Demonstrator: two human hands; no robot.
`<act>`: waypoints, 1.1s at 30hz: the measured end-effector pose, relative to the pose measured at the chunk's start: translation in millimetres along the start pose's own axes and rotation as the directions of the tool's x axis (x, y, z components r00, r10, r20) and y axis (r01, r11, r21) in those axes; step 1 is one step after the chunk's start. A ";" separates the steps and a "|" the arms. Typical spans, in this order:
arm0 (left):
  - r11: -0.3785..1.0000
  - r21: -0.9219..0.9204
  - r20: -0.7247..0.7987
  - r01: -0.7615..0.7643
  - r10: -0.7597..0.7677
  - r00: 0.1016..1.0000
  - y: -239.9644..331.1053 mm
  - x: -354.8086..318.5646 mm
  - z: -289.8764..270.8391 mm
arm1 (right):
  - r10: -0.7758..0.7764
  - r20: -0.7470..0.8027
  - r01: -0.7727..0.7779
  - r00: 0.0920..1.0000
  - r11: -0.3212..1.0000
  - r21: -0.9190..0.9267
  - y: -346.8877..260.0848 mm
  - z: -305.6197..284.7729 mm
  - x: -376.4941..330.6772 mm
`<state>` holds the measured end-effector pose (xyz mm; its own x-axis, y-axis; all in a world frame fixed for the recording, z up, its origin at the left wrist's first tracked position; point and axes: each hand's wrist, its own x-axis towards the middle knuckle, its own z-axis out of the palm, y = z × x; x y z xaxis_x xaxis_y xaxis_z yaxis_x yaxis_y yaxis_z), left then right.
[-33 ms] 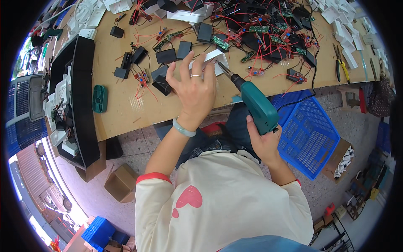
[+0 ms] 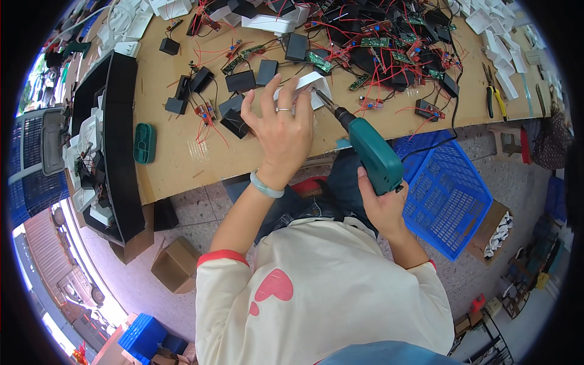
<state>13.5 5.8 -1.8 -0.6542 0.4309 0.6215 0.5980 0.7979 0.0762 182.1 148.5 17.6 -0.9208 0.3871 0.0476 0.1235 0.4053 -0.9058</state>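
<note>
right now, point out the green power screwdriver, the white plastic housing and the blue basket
green power screwdriver (image 2: 376, 157), head view, on its body
white plastic housing (image 2: 319, 84), head view, on its top face
blue basket (image 2: 453, 194), head view, on its mesh wall

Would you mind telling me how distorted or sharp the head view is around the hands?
Head view: strong fisheye bend, the table edge curving; black vignette at the corners; left hand and green electric screwdriver sharp in even daylight; glare at the lower-left rim.

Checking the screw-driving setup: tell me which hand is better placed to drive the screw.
Right. The right hand grips the green power screwdriver, its bit tip at the white casing; the left hand is busy steadying that casing.
</note>
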 end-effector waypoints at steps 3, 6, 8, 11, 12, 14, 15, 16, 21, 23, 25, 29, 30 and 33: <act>1.000 0.022 0.009 -0.009 0.009 1.000 -0.8 -0.4 0.2 | -0.034 0.009 0.034 0.999 0.999 -0.031 -0.8 -1.7 0.8; 1.000 0.019 0.006 -0.013 0.013 1.000 -1.5 -0.6 0.5 | -0.054 0.029 0.055 0.998 0.998 -0.040 -0.9 -2.6 1.3; 1.000 0.014 0.006 -0.014 0.014 1.000 -1.6 -0.3 0.5 | -0.021 0.022 0.021 1.000 0.999 -0.041 -2.4 -2.3 1.8; 1.000 0.013 0.014 -0.013 0.012 1.000 -1.3 -0.4 0.1 | -0.031 0.019 0.031 0.999 0.999 -0.016 -3.9 -2.1 2.5; 1.000 0.020 0.013 -0.015 0.015 1.000 -1.6 -0.5 0.6 | -0.030 0.019 0.031 0.999 0.999 -0.017 -3.3 -2.0 2.5; 0.999 0.027 0.012 -0.018 0.018 1.000 -1.7 -0.9 1.6 | -0.069 0.008 0.069 0.998 0.996 -0.053 -1.2 -1.5 1.9; 0.999 0.029 0.011 -0.018 0.018 1.000 -2.0 -1.4 1.9 | -0.069 0.009 0.069 0.998 0.996 -0.052 -0.6 -1.5 1.7; 0.999 0.030 0.010 -0.018 0.018 1.000 -2.2 -1.9 2.2 | -0.071 0.014 0.071 0.997 0.996 -0.047 0.0 -1.7 1.3; 0.999 -0.025 -0.021 -0.021 0.020 1.000 -2.1 -2.2 4.8 | -0.065 0.015 0.065 0.998 0.997 -0.044 -1.6 -2.4 -1.5; 0.999 -0.025 -0.024 -0.022 0.021 0.999 -2.0 -2.3 4.7 | -0.006 0.010 0.006 1.000 0.999 -0.038 -2.8 -2.5 -2.1; 1.000 -0.026 -0.015 -0.017 0.016 1.000 -1.9 -1.8 3.8 | -0.023 0.008 0.023 1.000 0.999 -0.046 -2.3 -2.3 -2.1; 0.999 -0.030 -0.018 -0.013 0.013 1.000 -2.3 -2.2 4.6 | -0.060 0.025 0.061 0.998 0.997 -0.048 -1.6 -3.7 -3.3; 0.999 -0.030 -0.020 -0.015 0.015 1.000 -2.1 -1.9 4.5 | -0.060 0.024 0.061 0.998 0.997 -0.049 -1.2 -3.5 -3.9; 1.000 -0.027 -0.016 -0.015 0.015 1.000 -1.6 -2.0 3.7 | -0.035 0.003 0.035 0.999 0.998 -0.060 -1.5 -2.5 -4.7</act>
<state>12.2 5.2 -6.1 -0.6376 0.4360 0.6351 0.6203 0.7794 0.0877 187.2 148.1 19.8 -0.9256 0.3704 0.0785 0.1127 0.4674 -0.8768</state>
